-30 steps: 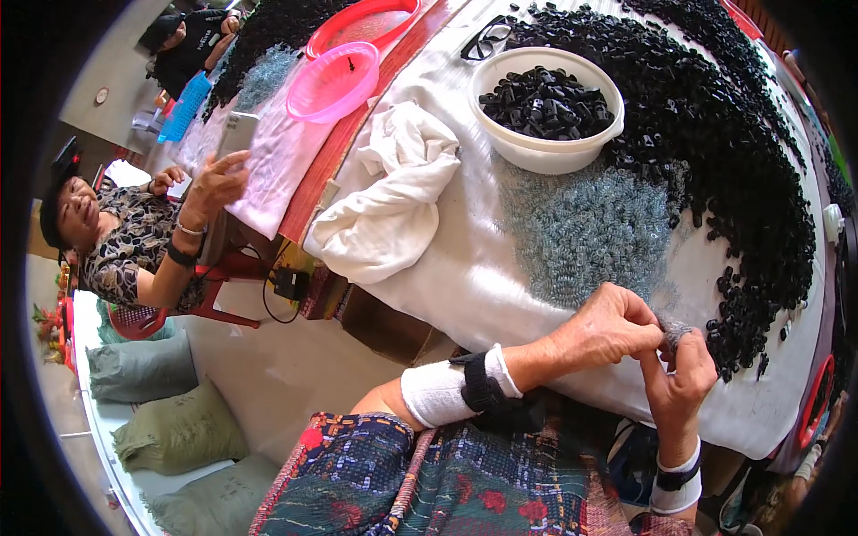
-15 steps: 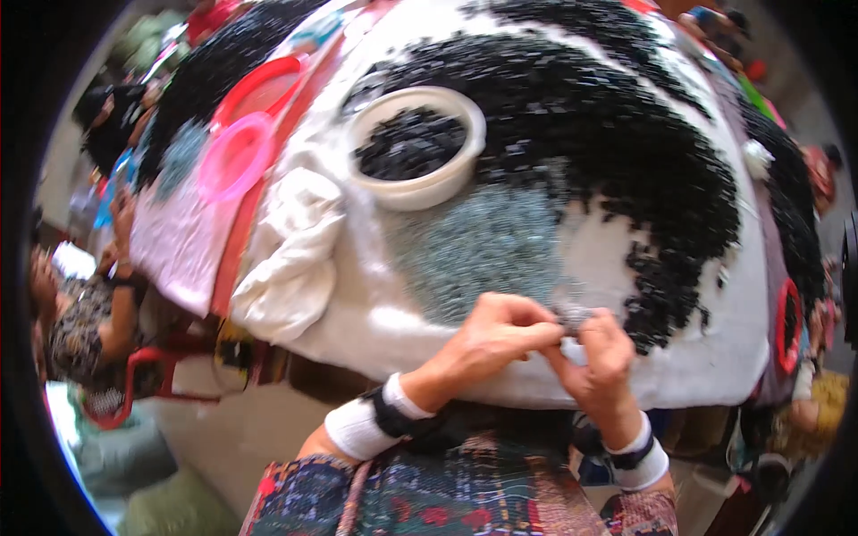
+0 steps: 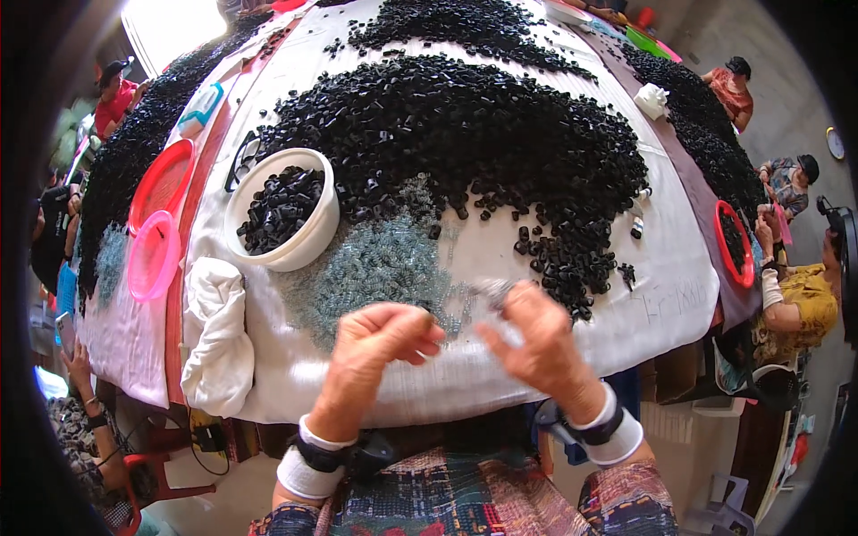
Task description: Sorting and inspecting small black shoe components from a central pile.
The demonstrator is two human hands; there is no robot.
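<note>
Your left hand (image 3: 375, 338), fingers pinched, contents unclear, now stands apart from your right hand (image 3: 542, 335), whose fingers alone hold the blurred grey wiry clump (image 3: 491, 289) beside loose blue-grey metal springs (image 3: 375, 277).

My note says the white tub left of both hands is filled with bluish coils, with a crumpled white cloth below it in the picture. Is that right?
Not quite. The head view shows the white tub filled with black pieces; the bluish coils lie heaped beside it. The rest of the note stands.
</note>
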